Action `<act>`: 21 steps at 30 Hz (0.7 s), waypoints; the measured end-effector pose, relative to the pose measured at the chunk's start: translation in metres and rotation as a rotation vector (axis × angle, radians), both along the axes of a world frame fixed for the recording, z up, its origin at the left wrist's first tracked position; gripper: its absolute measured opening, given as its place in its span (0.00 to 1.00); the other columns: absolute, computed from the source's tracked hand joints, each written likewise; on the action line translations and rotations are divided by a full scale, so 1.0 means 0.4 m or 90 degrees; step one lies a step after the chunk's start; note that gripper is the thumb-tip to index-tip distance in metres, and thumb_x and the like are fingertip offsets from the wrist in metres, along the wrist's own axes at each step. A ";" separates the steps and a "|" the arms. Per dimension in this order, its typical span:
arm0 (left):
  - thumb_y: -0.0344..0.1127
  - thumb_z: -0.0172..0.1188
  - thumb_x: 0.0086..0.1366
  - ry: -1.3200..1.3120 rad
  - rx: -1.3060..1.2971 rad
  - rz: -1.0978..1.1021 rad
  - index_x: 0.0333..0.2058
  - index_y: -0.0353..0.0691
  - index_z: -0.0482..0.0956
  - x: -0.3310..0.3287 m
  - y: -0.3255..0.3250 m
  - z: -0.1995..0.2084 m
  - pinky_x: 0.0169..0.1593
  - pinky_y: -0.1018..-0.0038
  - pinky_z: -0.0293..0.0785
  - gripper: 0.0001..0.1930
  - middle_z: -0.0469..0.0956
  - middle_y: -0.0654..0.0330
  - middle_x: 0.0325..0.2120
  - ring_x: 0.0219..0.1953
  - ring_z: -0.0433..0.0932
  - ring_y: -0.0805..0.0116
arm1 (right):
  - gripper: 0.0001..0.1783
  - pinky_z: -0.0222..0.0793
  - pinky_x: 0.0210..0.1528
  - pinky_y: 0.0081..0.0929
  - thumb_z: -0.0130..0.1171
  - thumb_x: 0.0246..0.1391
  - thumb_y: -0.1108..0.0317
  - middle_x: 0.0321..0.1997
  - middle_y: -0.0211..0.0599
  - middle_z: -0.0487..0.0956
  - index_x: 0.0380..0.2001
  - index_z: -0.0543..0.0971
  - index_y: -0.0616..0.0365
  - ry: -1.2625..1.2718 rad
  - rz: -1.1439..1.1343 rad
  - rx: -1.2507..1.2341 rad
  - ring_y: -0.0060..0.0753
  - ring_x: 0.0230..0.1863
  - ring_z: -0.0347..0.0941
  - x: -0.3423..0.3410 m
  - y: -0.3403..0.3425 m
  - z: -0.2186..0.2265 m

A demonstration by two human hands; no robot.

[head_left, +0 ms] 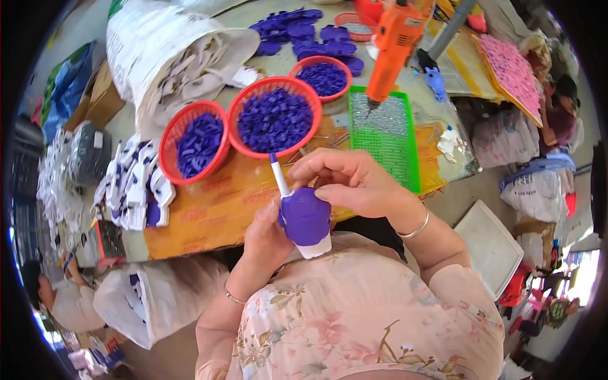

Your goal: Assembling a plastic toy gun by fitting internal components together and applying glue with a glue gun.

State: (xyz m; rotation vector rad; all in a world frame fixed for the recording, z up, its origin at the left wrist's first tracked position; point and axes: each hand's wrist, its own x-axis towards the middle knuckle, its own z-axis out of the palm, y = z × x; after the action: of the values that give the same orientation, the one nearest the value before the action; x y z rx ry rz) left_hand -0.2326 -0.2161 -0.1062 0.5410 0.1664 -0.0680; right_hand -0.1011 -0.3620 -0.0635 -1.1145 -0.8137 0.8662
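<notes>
Holding Purple Piece at Near Centre: Assembly Under Way

Going left to right. Far left: stack of white-and-purple carded items (134, 183) lying on table edge (136, 244), white backing cards, print too small to read. Behind, large white sack (166, 57) gaping open, full of pale pieces. Below table, near left, white plastic bag (149, 304).

Centre left: three red baskets, small red basket (194, 142), large red basket (275, 116), far red basket (324, 77), all heaped with small purple parts. Orange printed sheet (209, 206) spread beneath, lettering red.

Near centre: left hand (266, 237) wrapped around purple domed piece (306, 217), fingers curled narrow about its side and white base. White-handled tool (279, 176) with blue tip standing up from piece. Right hand (351, 180) above, fingertips pinched close on top of piece; what lies between them cannot be told.

Right of centre: green perforated tray (386, 136), orange hot-glue gun (391, 44) standing over it. Far right: pink dotted board (510, 73), white bags (535, 190) below.

Judgement on progress: one piece in hand, unfinished; flat purple pieces (310, 35) lying far centre; baskets nearly full, so much stock apparently left.
</notes>
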 end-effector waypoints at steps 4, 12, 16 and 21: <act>0.30 0.55 0.60 -0.001 0.113 0.031 0.52 0.32 0.66 -0.038 0.024 0.013 0.50 0.67 0.73 0.21 0.74 0.54 0.43 0.44 0.76 0.63 | 0.18 0.70 0.46 0.27 0.58 0.48 0.77 0.49 0.41 0.73 0.45 0.73 0.64 -0.410 -0.144 -0.030 0.33 0.47 0.72 -0.034 0.067 -0.023; 0.32 0.50 0.64 0.025 0.194 0.193 0.59 0.36 0.57 -0.035 0.023 0.004 0.51 0.69 0.72 0.25 0.69 0.56 0.49 0.49 0.72 0.68 | 0.38 0.69 0.49 0.38 0.70 0.38 0.57 0.47 0.54 0.70 0.50 0.68 0.67 -0.579 -0.225 -0.132 0.53 0.47 0.70 -0.122 0.079 -0.042; 0.37 0.44 0.67 -0.023 0.149 0.189 0.59 0.36 0.57 -0.025 0.017 -0.021 0.58 0.66 0.64 0.24 0.67 0.56 0.52 0.55 0.68 0.66 | 0.37 0.69 0.48 0.39 0.69 0.37 0.65 0.49 0.52 0.69 0.51 0.66 0.68 -0.595 -0.263 -0.169 0.53 0.47 0.71 -0.122 0.082 -0.059; 0.38 0.41 0.68 0.027 0.154 0.197 0.60 0.37 0.56 -0.017 0.016 -0.023 0.60 0.64 0.61 0.24 0.66 0.56 0.54 0.57 0.66 0.64 | 0.37 0.69 0.50 0.38 0.66 0.38 0.67 0.50 0.55 0.68 0.53 0.65 0.69 -0.632 -0.263 -0.154 0.55 0.48 0.69 -0.126 0.090 -0.065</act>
State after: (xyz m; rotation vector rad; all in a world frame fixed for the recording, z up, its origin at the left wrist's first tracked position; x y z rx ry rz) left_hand -0.2395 -0.2097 -0.1153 0.7495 0.2995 0.2446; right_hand -0.1516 -0.3259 -0.0895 -1.8868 -1.2248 0.0050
